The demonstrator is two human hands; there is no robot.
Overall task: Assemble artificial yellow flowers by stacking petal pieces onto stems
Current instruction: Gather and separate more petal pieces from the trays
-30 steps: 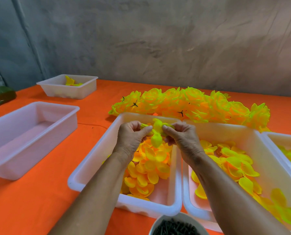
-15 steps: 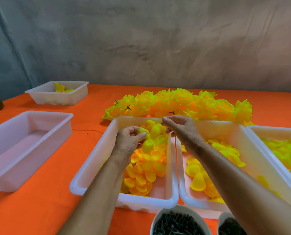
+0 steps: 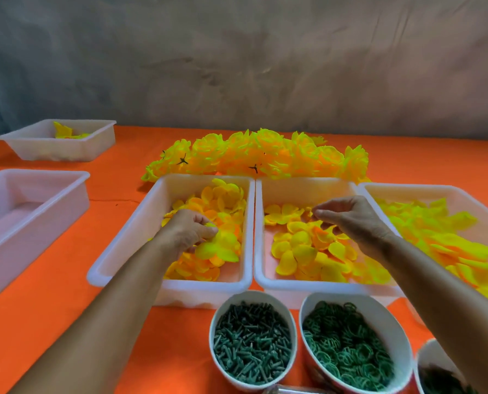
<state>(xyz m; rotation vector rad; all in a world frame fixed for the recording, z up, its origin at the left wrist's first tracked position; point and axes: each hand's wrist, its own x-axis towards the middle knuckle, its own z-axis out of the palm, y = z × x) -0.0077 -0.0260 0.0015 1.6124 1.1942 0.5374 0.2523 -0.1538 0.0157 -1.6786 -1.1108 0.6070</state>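
The partly built flower (image 3: 218, 247) sits just left of frame centre, over the middle-left tray (image 3: 123, 243). The left hand (image 3: 190, 230) grasps it, fingers curled round its upper edge. It appears to be thin moulded fabric or plastic: very light, soft, easily creased. It is best held at the centre hub, not by the petal rims, which would fold.

The right hand (image 3: 350, 218) is at centre right above the adjacent tray (image 3: 308, 186), fingertips drawn together over the loose petal pieces (image 3: 302, 248). Whether they already pinch a piece cannot be told.

At lower centre stand a bowl of dark green stems (image 3: 251, 339) and a bowl of green rings (image 3: 347, 345). Finished flowers (image 3: 265, 155) lie in a row behind the trays on the orange counter (image 3: 52, 322).
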